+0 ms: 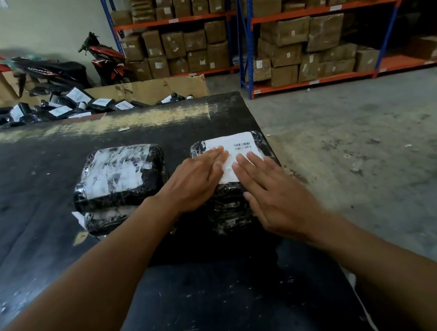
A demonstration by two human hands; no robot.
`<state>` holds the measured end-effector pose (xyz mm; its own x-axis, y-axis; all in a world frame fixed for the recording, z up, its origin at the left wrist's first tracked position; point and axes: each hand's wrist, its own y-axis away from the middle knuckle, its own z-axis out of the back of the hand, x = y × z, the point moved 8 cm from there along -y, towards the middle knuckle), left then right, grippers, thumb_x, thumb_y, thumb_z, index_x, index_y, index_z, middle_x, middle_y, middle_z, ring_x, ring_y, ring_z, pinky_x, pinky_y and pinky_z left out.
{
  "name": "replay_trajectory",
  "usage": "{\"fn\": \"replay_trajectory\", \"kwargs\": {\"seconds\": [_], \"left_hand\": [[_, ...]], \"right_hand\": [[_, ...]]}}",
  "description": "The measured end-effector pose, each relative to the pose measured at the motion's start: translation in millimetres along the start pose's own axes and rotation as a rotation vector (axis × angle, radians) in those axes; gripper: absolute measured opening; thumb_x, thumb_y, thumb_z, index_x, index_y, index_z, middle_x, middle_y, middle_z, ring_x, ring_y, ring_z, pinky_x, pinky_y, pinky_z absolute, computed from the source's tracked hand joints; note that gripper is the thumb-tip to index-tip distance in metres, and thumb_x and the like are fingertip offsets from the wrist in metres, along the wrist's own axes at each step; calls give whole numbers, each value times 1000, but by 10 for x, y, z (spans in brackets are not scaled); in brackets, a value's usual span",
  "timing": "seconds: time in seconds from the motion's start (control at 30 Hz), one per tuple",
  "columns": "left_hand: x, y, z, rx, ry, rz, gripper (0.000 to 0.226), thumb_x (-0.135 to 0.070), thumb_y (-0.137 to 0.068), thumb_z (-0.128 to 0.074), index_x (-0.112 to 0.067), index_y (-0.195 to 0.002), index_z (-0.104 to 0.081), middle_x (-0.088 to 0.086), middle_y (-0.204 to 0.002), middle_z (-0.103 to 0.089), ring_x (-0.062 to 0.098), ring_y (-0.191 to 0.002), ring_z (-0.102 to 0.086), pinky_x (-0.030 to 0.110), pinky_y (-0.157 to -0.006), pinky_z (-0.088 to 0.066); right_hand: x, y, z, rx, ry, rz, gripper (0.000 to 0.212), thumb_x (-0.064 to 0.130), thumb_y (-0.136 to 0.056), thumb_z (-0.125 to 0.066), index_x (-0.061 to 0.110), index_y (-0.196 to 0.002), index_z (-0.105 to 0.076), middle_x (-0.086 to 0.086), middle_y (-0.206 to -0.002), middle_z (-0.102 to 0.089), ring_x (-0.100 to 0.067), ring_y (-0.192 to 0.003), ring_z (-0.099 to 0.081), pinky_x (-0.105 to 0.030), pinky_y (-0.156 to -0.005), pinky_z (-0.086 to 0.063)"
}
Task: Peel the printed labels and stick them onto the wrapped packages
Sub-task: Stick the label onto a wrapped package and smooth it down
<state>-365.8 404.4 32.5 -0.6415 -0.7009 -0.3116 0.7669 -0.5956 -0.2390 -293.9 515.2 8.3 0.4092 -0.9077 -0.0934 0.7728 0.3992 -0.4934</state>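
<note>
Label (236,140) flat on top package (198,149) of right-hand stack, near right edge of table (26,183). Both spread, fingers straight, pressing label down: left hand (197,182), right hand (273,195). Advisable: smooth from centre outward, corners last (wrinkled wrap, bubbles likely). Counted: one label, two hands, two stacks; left stack (118,177) at least two packages, right one unclear.

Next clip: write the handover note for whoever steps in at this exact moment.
Left hand open, fingers flat on the label. Right hand open, pressing it too.
The label sits on the top package of the right stack, near the right edge of the table; left stack beside it.
Done: this label placed, under both palms.
Left: lower packages, tops hidden; left stack's top looks white, unclear if labelled.
</note>
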Motion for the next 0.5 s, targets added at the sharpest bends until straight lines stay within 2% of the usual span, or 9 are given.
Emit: {"fn": "replay_trajectory", "kwargs": {"seconds": [0.13, 0.23, 0.33, 0.4, 0.5], "left_hand": [[32, -7, -30, -15, 31, 21, 46, -27, -106, -29, -16, -149, -38, 1, -156, -34, 15, -144, -31, 24, -115, -19], [15, 1, -33, -53, 47, 38, 45, -27, -106, -29, -15, -148, -39, 3, -155, -36, 14, -143, -32, 19, -113, -16], [-46, 8, -32, -81, 43, 52, 45, -25, -106, -30, -12, -148, -41, 4, -155, -36, 16, -144, -31, 17, -112, -14], [-56, 14, -19, -86, 30, 66, 45, -25, -106, -30, -12, -148, -41, 4, -155, -36, 15, -144, -30, 16, -111, -14], [-43, 21, -2, -19, 23, 38, 47, -28, -106, -28, -15, -150, -36, 1, -158, -31, 13, -145, -26, 16, -111, -12]], "right_hand": [[-158, 700, 35, 63, -37, 37, 53, 29, -104, -24, -1, -143, -44, -18, -152, -38, -31, -141, -38, -46, -115, -32], [-332, 753, 258, -8, -171, -83, 50, 29, -104, -28, 1, -139, -50, -11, -147, -44, -27, -136, -46, -37, -116, -27], [-417, 357, 408, -54, -365, -238, 52, 30, -100, -33, 6, -146, -43, 0, -151, -36, -15, -143, -31, -24, -119, -18], [-427, 28, 368, 11, -427, -281, 55, 33, -99, -31, 11, -150, -36, 3, -155, -30, -11, -147, -22, -21, -119, -13], [-469, -259, 105, 179, -418, -276, 51, 30, -104, -30, 14, -152, -31, 0, -161, -24, -14, -150, -14, -23, -119, -8]]}}
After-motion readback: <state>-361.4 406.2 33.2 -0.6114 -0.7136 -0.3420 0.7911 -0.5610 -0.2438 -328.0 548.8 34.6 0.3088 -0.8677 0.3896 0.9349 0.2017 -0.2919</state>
